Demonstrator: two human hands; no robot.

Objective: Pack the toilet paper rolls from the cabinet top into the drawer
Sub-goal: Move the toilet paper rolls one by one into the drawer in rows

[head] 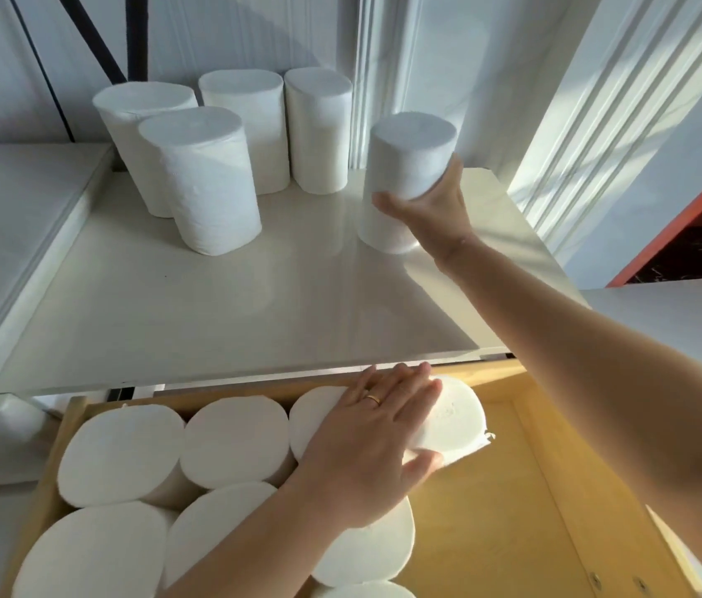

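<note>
Several white toilet paper rolls (204, 179) stand upright at the back left of the pale cabinet top (254, 304). My right hand (431, 205) wraps around another upright roll (405, 166) at the back right of the cabinet top. Below, the wooden drawer (509, 481) is pulled out, its left half filled with several rolls (120, 451) standing on end. My left hand (375, 442) grips a tilted roll (453, 420) at the drawer's back, next to the packed ones; a gold ring sits on one finger.
A white wall with dark diagonal lines (81, 41) runs behind the cabinet. White window framing (591, 135) rises at the right, with an orange edge (686, 222) beyond it. The drawer's right half shows bare wood with two screws (617, 582) near the front.
</note>
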